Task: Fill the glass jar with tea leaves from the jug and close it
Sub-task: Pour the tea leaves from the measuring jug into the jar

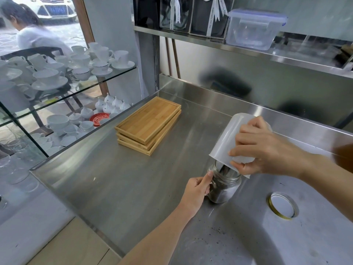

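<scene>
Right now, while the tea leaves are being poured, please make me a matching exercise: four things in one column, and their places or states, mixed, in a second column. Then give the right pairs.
Things:
1. jug
2. glass jar
3. lid
4. wooden trays

Places or states:
A. stacked on the counter, far from both hands
B. lying flat on the counter, to the right of the jar
C. tipped mouth-down, gripped by the right hand
D. standing upright, partly filled, steadied by the left hand

Pairs: 1-C, 2-D, 3-B, 4-A
</scene>
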Tool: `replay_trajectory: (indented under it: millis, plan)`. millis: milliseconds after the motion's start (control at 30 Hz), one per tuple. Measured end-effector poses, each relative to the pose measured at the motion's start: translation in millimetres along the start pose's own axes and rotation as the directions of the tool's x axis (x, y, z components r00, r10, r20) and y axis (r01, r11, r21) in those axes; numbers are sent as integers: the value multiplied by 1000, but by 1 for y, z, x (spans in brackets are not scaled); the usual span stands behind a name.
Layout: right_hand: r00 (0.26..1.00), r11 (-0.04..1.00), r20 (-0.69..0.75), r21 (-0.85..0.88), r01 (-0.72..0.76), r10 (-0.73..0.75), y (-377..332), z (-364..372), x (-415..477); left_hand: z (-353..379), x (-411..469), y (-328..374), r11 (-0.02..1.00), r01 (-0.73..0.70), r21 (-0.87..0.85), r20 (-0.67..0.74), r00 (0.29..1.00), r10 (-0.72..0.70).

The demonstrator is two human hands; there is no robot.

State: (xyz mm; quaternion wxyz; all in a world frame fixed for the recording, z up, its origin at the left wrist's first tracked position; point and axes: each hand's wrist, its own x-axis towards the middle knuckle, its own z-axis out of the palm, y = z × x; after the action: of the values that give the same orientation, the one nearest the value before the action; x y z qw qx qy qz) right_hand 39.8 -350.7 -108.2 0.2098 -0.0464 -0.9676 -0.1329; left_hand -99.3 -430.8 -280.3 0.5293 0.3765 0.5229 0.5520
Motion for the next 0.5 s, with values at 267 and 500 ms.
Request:
replay_trajectory:
  millis: [267,500]
  plan:
    - [999,999,-15,-37,30,-31,-2,3,-2,0,0,0,1000,0,-3,1,1000,0]
    - [999,999,-26,-29,20,-21,-3,4,-5,-1,1,-2,1000,1,-5,2,1000,-1]
